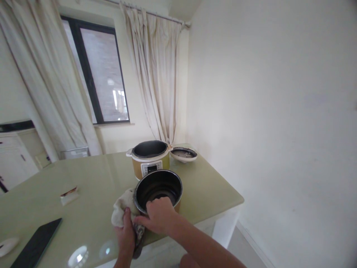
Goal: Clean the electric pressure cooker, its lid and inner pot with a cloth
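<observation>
The desk point(200, 190) carries the open cooker point(151, 159). Before it, near the desk's edge, is the pot point(158, 184), already lifted out; the lid point(184, 154) lies upturned just beside the cooker. Neither is back in place. The left hand point(125, 230) clutches a bunched cloth point(121, 208) against the pot; the right hand point(161, 212) grips its near rim.

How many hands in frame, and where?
2. Left hand holds the cloth beside the black-lined inner pot; right hand reaches over that pot's near rim, fingertips hidden.
</observation>
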`<action>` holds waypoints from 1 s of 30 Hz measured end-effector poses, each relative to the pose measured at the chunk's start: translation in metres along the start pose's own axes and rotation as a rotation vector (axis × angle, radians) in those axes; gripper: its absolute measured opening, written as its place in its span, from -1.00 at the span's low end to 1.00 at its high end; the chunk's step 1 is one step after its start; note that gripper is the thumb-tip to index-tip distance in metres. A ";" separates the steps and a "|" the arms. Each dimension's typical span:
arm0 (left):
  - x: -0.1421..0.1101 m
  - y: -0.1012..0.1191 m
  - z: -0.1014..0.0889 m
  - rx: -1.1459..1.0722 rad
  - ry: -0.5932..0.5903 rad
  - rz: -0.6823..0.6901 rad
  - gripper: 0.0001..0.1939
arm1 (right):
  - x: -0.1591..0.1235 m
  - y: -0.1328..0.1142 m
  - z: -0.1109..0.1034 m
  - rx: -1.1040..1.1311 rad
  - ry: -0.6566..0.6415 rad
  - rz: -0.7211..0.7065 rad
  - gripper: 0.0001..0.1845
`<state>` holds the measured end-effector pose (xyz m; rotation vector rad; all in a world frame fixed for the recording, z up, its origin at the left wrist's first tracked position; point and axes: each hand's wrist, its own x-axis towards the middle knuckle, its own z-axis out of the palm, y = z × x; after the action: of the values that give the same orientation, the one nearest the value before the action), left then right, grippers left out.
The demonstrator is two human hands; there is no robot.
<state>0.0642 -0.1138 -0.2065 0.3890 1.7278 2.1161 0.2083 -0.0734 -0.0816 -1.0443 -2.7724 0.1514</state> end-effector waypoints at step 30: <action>0.001 -0.007 -0.004 -0.080 -0.115 -0.003 -0.43 | 0.020 -0.042 0.018 0.097 0.042 0.134 -0.17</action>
<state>0.0626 -0.1159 -0.2145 0.4754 1.5741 2.1100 0.1634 -0.0922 -0.0903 -1.1930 -2.6292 0.2752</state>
